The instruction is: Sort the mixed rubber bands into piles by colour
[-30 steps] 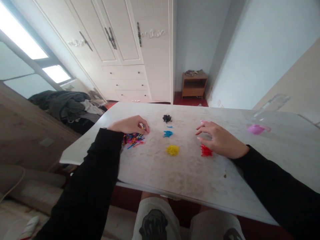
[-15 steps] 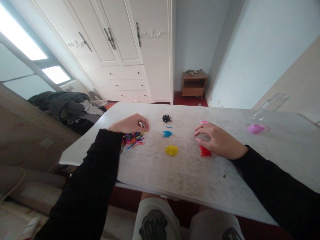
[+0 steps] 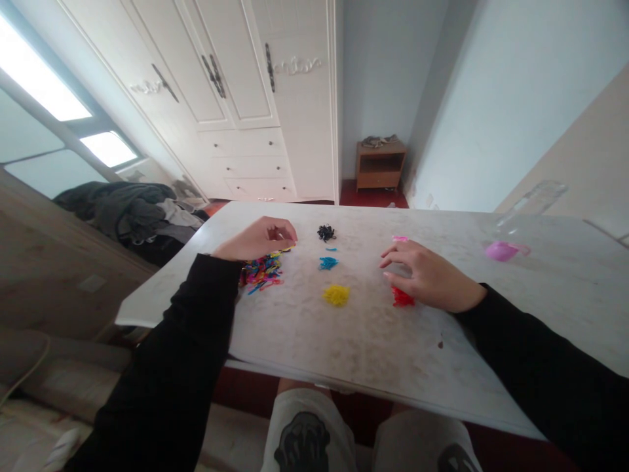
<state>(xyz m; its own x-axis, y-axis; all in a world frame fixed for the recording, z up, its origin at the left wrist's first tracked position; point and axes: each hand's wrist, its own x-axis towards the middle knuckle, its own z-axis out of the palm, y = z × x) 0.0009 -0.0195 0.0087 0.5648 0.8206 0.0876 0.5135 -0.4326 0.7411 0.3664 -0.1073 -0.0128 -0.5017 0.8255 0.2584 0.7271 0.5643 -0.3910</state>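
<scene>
My left hand hovers just above a mixed pile of small coloured pieces, fingertips pinched together on something too small to name. My right hand rests on the white table with fingers spread and slightly curled, beside a small red pile. Between the hands lie a black pile, a blue pile and a yellow pile. A tiny blue piece lies between the black and blue piles. A few pink pieces sit just beyond my right fingertips.
A clear plastic bottle lies on its side with a pink cap at the table's right. Beyond the table stand a white wardrobe and a small wooden nightstand. Clothes are heaped to the left.
My left hand has lifted slightly off the mixed pile, fingers still pinched. My right hand has barely moved.
</scene>
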